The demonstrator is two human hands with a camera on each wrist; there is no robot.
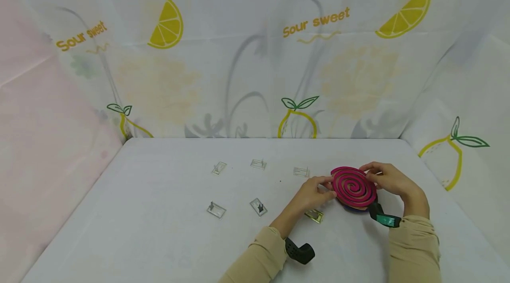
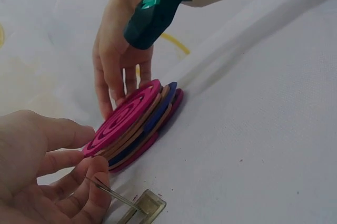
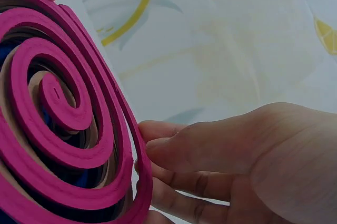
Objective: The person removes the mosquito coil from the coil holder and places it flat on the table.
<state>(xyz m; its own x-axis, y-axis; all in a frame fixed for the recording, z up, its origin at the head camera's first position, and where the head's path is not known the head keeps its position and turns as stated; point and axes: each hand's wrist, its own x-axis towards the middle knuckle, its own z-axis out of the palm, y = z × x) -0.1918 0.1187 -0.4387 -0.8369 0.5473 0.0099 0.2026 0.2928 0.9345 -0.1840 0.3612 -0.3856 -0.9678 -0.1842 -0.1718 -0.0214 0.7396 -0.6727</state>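
A stack of spiral mosquito coils, pink on top with brown and blue layers below, is at the right of the white table. In the left wrist view the stack's layered edge shows. My left hand grips the coils' left edge between thumb and fingers. On the opposite side, my right hand pinches the outer ring of the top pink coil, its thumb against the rim. Close below the left hand lies a gold-coloured metal coil stand with a thin upright prong, partly hidden by the wrist in the head view.
Several small metal coil stands lie spread over the table, such as one at the back, one near the left hand and one at the front left. A lemon-printed cloth hangs behind.
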